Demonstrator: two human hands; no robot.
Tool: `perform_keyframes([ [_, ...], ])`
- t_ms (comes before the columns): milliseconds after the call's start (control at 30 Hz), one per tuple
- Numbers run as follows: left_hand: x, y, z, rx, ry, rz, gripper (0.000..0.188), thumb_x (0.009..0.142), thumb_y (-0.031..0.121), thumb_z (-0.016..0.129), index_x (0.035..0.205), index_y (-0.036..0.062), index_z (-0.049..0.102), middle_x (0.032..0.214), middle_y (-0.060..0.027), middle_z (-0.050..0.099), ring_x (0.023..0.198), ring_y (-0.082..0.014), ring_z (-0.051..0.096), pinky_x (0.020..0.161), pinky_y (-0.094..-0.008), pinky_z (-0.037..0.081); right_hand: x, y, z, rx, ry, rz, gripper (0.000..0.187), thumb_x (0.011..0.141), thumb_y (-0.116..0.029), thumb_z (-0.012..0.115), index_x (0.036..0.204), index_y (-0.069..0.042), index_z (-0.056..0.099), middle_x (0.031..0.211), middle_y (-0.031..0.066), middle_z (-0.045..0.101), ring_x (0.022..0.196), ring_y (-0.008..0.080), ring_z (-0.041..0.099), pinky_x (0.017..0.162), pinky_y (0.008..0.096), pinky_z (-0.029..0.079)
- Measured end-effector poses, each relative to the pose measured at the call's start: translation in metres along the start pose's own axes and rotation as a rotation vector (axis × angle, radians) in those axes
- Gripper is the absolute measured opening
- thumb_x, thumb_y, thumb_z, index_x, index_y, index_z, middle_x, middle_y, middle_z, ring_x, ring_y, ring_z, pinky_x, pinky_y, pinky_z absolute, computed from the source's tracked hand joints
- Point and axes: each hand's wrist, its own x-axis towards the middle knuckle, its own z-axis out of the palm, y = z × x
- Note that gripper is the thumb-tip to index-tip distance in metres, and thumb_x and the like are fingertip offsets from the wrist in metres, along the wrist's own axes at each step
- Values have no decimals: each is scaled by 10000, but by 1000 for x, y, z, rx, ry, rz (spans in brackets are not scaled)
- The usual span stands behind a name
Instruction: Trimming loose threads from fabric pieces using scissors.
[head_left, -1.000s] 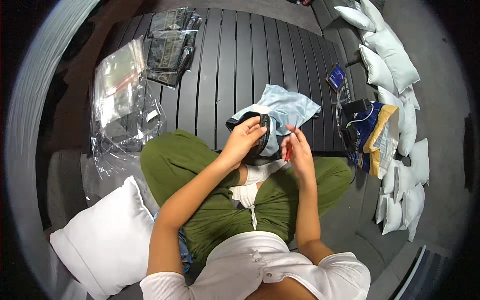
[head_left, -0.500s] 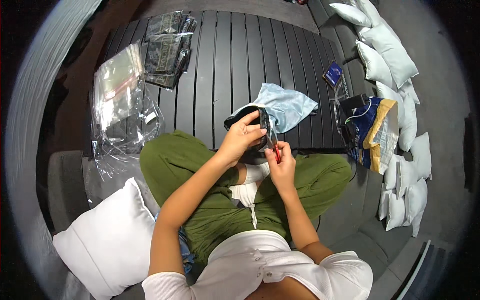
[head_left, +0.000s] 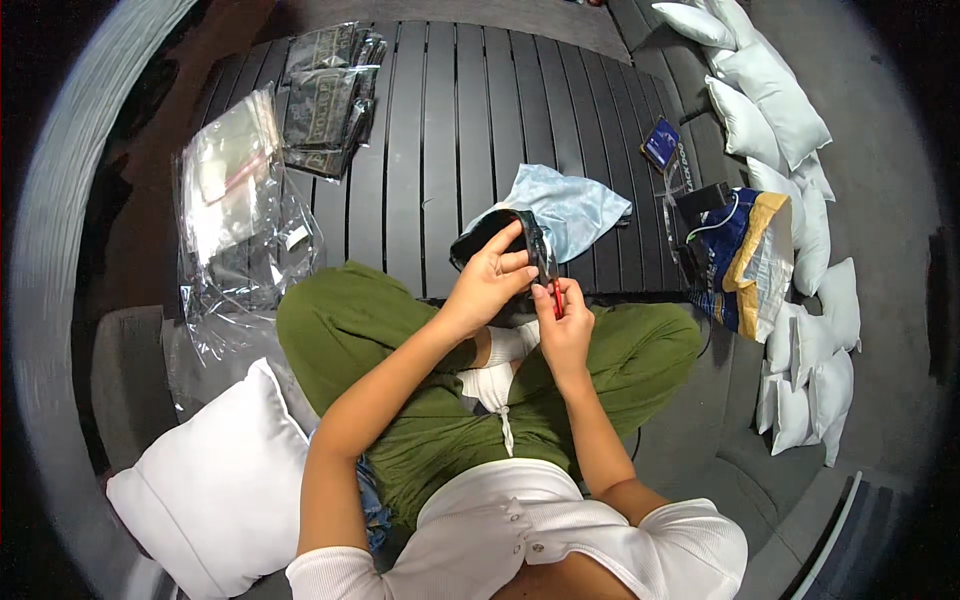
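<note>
Some pale-blue cloth (head_left: 575,212) stretches beyond left grip (head_left: 487,287), at counter's (head_left: 405,170) near edge; left grip pinching its dark rim (head_left: 534,240). Right grip (head_left: 567,335) pinches red-handled tool (head_left: 557,293) beside rim. Counter black, slatted; white pillows (head_left: 785,110) line grey couch (head_left: 690,440) past right edge.

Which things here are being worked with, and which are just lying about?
In hand:
light blue cloth, in left hand
red-handled tool, in right hand

Apparently lying about:
dark wrapped packets
clear plastic bags
white pillows
blue-and-gold bag
</note>
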Motion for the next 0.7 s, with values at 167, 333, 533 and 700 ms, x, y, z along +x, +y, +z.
perform_keyframes([
  [167, 1, -6, -5, 77, -3, 38, 621, 805, -55, 483, 1339, -1, 170, 1074, -118, 560, 908, -99, 540, 784, -220, 437, 1, 5, 1, 8, -44, -26, 198, 815, -162, 598, 790, -4, 482, 541, 1, 474, 472, 55, 403, 437, 225, 345],
  [333, 1, -4, -2, 50, -31, 46, 613, 808, -49, 483, 1335, -6, 173, 1067, -125, 562, 899, -101, 544, 767, -225, 450, 4, 3, 0, -9, -59, -17, 195, 823, -163, 586, 803, -6, 472, 562, 14, 487, 483, 67, 424, 444, 232, 358],
  [533, -6, 16, 4, -105, 58, -116, 503, 830, 62, 517, 1284, 24, 304, 976, -66, 596, 806, -82, 567, 688, -189, 457, 7, -5, -1, -69, -54, -75, 190, 832, -164, 570, 800, -11, 463, 580, 28, 487, 499, 84, 436, 461, 240, 366],
  [700, -3, 14, 0, -103, 108, -233, 184, 863, 197, 512, 973, 57, 558, 846, 17, 587, 737, -6, 537, 646, -159, 443, 7, -6, -1, -86, -86, -82, 191, 822, -153, 583, 800, -9, 460, 581, 53, 524, 478, 111, 478, 455, 259, 391],
])
